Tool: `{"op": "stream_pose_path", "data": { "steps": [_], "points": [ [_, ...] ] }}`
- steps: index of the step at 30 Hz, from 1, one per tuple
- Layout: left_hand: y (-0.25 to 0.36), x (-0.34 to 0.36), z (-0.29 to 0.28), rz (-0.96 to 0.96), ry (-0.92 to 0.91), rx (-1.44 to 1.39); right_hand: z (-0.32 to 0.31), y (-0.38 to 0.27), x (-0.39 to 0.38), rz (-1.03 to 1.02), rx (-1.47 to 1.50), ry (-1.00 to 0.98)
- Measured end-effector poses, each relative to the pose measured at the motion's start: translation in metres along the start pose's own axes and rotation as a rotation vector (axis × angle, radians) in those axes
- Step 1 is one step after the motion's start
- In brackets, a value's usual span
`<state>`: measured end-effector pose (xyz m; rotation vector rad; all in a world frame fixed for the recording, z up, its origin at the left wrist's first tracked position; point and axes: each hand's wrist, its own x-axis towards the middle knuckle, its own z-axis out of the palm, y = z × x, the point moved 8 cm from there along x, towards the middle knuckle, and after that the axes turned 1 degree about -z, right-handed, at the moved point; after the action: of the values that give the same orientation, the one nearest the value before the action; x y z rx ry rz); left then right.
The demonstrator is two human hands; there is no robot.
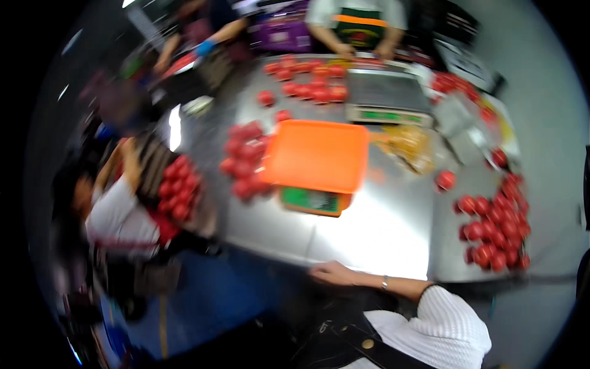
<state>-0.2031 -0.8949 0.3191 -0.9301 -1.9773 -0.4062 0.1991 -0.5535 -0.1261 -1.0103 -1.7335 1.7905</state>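
My right hand (332, 274) is at the near edge of the steel table (264, 227), its loosely bent fingers apart, holding nothing visible. My left hand is not in view. Beyond it, an orange scale (310, 200) with a green display carries a wide orange platform (316, 154). Blurred red tomatoes (246, 160) lie left of that scale, with more tomatoes (495, 230) in a group at the right. A crumpled yellow plastic bag (409, 147) is to the scale's right.
A worker (123, 215) sits or bends at left beside more tomatoes (178, 184); other workers (356, 27) stand at the far side. A steel scale (387, 92) and more tomatoes (307, 80) occupy the back. Clear plastic bags (467, 129) lie at right.
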Motion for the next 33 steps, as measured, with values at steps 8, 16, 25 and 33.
{"op": "stream_pose_path", "data": {
  "steps": [8,16,25,33],
  "points": [
    [0.375,-0.229,0.315,0.127,-0.93,-1.057,-0.346,-0.06,-0.101,-0.099,-0.494,1.139],
    [0.511,-0.297,0.345,0.177,-0.975,-0.903,-0.625,-0.038,-0.176,0.154,-1.233,1.322],
    [0.513,-0.298,0.346,0.053,-1.066,-0.656,-0.711,0.019,-0.2,0.002,-0.893,1.289],
    [0.513,-0.303,0.349,0.048,-1.003,-0.705,-0.741,0.03,-0.217,0.073,-0.808,1.395]
  ]
}}
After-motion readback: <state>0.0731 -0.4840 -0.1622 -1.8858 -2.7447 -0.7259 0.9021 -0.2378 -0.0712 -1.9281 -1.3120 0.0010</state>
